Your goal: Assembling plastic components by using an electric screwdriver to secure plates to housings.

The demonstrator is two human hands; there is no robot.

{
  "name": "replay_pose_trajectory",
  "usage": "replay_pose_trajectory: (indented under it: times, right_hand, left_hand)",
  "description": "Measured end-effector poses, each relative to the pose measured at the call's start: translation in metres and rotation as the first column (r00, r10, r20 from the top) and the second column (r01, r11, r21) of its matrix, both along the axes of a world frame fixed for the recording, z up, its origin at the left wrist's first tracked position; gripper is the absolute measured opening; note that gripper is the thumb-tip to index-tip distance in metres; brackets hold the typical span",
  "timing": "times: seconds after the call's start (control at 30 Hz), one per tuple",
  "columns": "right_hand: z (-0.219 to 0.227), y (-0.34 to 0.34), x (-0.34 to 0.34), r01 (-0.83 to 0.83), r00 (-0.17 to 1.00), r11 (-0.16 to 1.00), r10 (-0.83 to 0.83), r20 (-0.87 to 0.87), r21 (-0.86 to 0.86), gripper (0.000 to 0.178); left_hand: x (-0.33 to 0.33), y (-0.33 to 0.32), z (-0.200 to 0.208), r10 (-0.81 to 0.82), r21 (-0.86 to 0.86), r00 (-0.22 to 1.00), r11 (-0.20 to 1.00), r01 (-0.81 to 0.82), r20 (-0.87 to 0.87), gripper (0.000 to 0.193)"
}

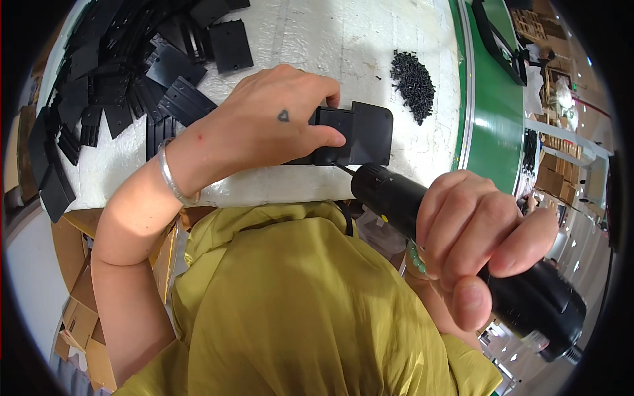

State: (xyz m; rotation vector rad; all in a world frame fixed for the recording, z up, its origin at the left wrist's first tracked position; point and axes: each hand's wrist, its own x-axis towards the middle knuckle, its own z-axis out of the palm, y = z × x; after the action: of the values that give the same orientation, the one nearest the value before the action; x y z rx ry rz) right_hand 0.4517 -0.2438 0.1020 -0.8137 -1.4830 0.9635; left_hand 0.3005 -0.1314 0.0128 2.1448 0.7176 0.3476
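A: What does the left hand (285, 117) have?

B: Its thumb and fingers are closed on a black plastic part (373, 132), which lies on the white tabletop (317, 39) and sticks out to the right of that hand.

A: And the right hand (485, 231)?

B: Wrapped around a black power screwdriver (393, 191). The tool slants, its bit (342, 169) pointing away from the right hand at the part's near edge, close to the left hand's thumb. Whether the tip touches, I can't tell.

A: What else is around them?

B: Beyond the left hand and off to its left, a big heap of black plates (92, 86), many overlapping. Beyond the right hand, a small pile of black screws (413, 86). Right of that pile runs a green strip (492, 125).

A: Anything on the wrists?

B: A silver bangle (170, 175) behind the left hand, green beads (416, 259) behind the right.
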Motion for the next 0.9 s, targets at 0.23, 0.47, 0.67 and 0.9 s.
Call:
replay_pose_trajectory:
  times: [0.23, 0.47, 0.67, 0.9]
  right_hand:
    - [-0.003, 0.006, -0.006, -0.027, 0.999, 1.000, 0.027, 0.046, 0.007, 0.031]
    - [-0.001, 0.003, 0.000, -0.054, 0.997, 0.998, 0.053, 0.058, 0.031, 0.031]
    - [0.005, 0.008, -0.005, 0.004, 0.997, 0.999, -0.002, 0.075, -0.036, 0.031]
    - [-0.015, 0.004, -0.011, 0.045, 0.995, 0.985, -0.029, -0.099, 0.165, 0.027]
  left_hand:
    - [-0.005, -0.001, -0.004, 0.007, -0.005, 0.999, 1.000, -0.007, -0.035, 0.033]
    - [-0.006, -0.005, -0.012, 0.050, 0.039, 0.996, 0.998, -0.053, 0.074, 0.032]
    - [-0.006, -0.004, -0.012, 0.051, 0.059, 0.993, 0.997, -0.058, 0.103, 0.032]
    - [-0.008, -0.010, -0.019, 0.048, 0.025, 0.992, 0.998, -0.051, 0.114, 0.032]
